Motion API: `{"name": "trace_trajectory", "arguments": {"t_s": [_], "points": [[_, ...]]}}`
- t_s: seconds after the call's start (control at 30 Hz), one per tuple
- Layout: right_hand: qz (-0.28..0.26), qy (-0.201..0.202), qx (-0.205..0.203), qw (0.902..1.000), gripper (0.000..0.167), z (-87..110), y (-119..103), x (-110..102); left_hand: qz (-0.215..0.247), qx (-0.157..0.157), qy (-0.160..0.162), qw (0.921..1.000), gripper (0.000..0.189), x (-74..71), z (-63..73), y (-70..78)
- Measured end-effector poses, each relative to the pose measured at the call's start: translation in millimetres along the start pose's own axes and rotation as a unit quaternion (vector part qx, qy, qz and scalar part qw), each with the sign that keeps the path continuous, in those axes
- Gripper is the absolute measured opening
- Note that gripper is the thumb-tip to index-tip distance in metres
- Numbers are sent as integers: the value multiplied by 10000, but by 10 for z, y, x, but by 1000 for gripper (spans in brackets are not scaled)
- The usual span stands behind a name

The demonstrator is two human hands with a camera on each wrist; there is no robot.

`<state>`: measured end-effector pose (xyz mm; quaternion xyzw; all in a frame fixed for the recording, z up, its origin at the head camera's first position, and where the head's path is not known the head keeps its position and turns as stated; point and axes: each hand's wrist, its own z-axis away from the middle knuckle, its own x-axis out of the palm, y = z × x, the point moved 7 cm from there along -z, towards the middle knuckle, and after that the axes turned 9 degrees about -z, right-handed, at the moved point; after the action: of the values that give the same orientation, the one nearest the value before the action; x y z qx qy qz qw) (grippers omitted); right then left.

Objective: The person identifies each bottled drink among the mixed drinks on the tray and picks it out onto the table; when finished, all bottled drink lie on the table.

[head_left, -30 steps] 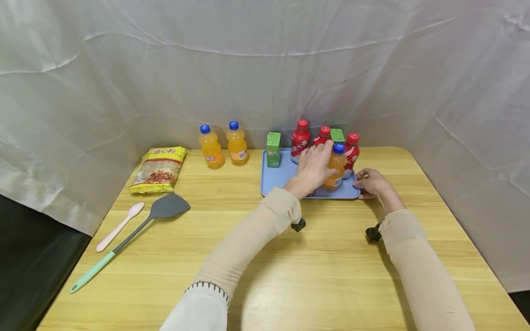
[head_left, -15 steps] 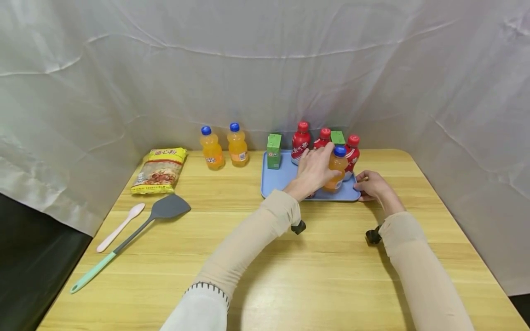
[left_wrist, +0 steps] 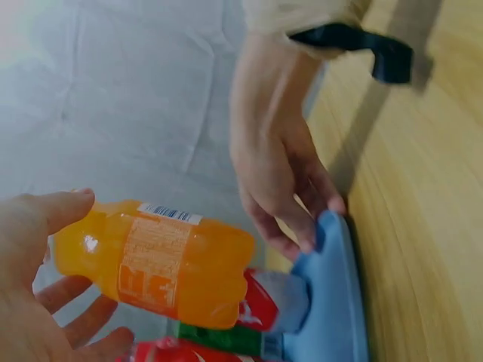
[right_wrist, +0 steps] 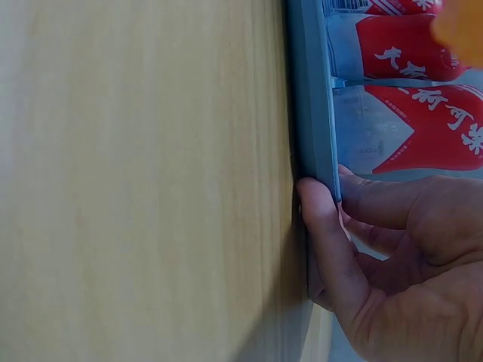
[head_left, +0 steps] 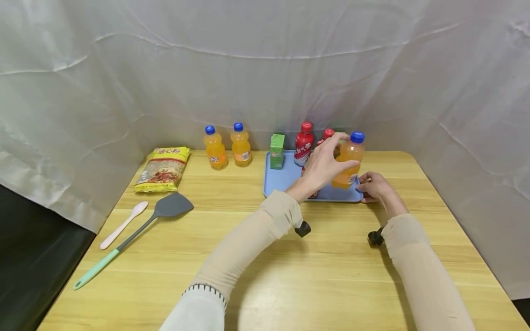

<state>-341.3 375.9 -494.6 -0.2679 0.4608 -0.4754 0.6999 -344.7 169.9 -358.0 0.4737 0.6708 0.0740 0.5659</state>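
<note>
In the head view my left hand (head_left: 319, 168) grips an orange soda bottle (head_left: 350, 158) with a blue cap, raised above the right part of the blue tray (head_left: 274, 181). Thumb and fingers go round its upper part in the left wrist view, and the bottle (left_wrist: 181, 264) is tilted there. My right hand (head_left: 378, 189) pinches the tray's front right corner; its thumb and fingers lie on the tray rim (right_wrist: 313, 98) in the right wrist view. Several red-capped bottles (head_left: 304, 145) and a green carton (head_left: 277, 154) stand on the tray, some partly hidden by my left hand.
Two more orange soda bottles (head_left: 215, 149) stand left of the tray at the back. A yellow pasta bag (head_left: 163, 170), a pink spoon (head_left: 124, 225) and a grey spatula (head_left: 171, 205) with a green handle lie on the left side. A grey curtain (head_left: 248, 69) hangs behind the table.
My left hand has lifted the orange soda bottle off the tray and shifted it to the right. My right hand keeps its hold on the tray corner.
</note>
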Motion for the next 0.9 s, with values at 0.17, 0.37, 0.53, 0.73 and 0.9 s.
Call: {"name": "trace_trajectory", "arguments": {"t_s": [0.17, 0.37, 0.53, 0.73, 0.9], "points": [[-40, -18, -16, 10000, 40, 3, 4, -3, 499, -23, 77, 9987, 61, -103, 40, 91], [-38, -27, 5, 10000, 41, -18, 17, 1, 1196, -230, 133, 9925, 60, -255, 112, 156], [-16, -27, 5, 10000, 42, -38, 23, 10, 1865, -404, 24, 9816, 59, -401, 176, 166], [-57, -7, 29, 10000, 43, -21, 12, 7, 2221, -490, 16, 9738, 58, -633, 247, 148], [-17, 48, 101, 9999, 45, -10, 15, 6, 2401, -492, 52, 9695, 58, -843, 295, 96]]}}
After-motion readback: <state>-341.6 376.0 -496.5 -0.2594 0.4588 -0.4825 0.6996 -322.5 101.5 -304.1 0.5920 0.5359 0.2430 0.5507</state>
